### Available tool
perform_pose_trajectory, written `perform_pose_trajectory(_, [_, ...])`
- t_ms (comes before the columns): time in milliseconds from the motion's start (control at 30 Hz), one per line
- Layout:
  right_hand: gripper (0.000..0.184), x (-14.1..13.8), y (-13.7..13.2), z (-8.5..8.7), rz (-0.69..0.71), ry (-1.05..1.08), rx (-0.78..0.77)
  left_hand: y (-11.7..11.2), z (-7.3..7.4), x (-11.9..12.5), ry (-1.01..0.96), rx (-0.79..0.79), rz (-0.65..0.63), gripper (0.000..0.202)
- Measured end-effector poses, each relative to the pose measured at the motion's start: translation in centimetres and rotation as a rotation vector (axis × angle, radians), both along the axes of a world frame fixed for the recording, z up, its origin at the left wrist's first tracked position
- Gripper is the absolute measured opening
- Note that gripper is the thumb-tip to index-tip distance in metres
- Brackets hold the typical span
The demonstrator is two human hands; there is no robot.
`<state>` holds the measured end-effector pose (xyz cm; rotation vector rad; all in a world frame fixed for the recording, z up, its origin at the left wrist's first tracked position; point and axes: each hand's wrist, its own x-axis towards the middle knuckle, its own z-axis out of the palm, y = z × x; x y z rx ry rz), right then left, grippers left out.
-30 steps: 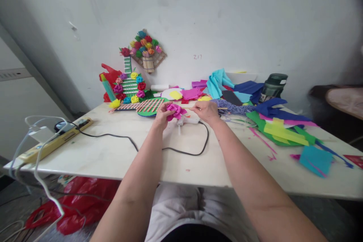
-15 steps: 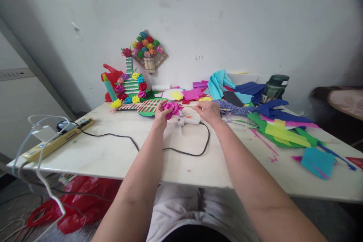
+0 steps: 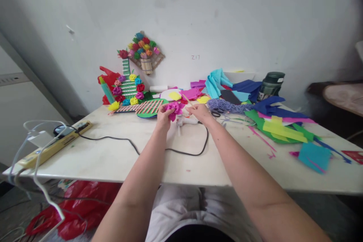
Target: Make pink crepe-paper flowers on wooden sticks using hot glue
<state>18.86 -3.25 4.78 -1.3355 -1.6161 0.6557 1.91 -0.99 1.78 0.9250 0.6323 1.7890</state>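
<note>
A magenta paper flower (image 3: 174, 110) with ruffled petals is pinched in my left hand (image 3: 164, 118), above the table. My right hand (image 3: 201, 113), just to its right, grips a thin wooden stick (image 3: 187, 101) that slants up and left, its tip apart from the petals. Beneath and between the hands lies a white glue gun (image 3: 185, 121) with a black cord. Behind my left hand is a green board with a lattice of thin sticks (image 3: 150, 107).
Flower-covered stick crafts (image 3: 129, 85) stand at the wall. Purple yarn (image 3: 227, 106), scissors (image 3: 216, 113), coloured paper (image 3: 283, 130) and a dark flask (image 3: 270, 86) lie to the right. A power strip (image 3: 56, 145) sits on the left; a black cord crosses the table.
The stick in my right hand has swung from nearly level at the flower to slanting upward, away from it. My right hand has moved slightly left, and the whole view has shifted a little.
</note>
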Motion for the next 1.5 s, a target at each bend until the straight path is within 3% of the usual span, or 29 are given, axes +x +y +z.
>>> perform_pose_trajectory(100, [0.026,-1.0,-0.5,0.1,0.107,0.145,-0.085,-0.2,-0.1,0.9,0.014,-0.026,-0.051,0.038])
perform_pose_trajectory(233, [0.016,-1.5,-0.1,-0.3,0.026,0.148,-0.08,-0.8,-0.2,1.8,0.029,-0.057,-0.112,0.038])
perform_pose_trajectory(433, [0.017,-0.6,0.4,-0.4,-0.015,0.12,0.007,-1.8,0.7,1.5,0.052,-0.162,-0.226,0.038])
perform_pose_trajectory(600, [0.015,0.1,0.0,0.0,0.125,0.121,-0.035,-1.9,1.4,0.3,0.113,-0.221,-0.213,0.034])
perform_pose_trajectory(800, [0.015,0.5,-0.3,0.3,0.207,-0.016,-0.08,-1.9,1.1,0.1,0.293,-0.139,-0.35,0.049])
perform_pose_trajectory(1133, [0.013,0.5,0.3,-0.2,0.069,-0.084,-0.043,-1.6,0.5,0.1,0.488,-0.103,-0.336,0.063])
perform_pose_trajectory(1300, [0.018,0.4,1.0,-0.7,0.019,-0.107,0.021,-1.9,0.7,0.2,0.53,-0.095,-0.39,0.065])
perform_pose_trajectory(1500, [0.021,0.3,1.2,-0.8,-0.01,-0.146,0.076,-2.3,1.0,0.3,0.521,-0.075,-0.419,0.054])
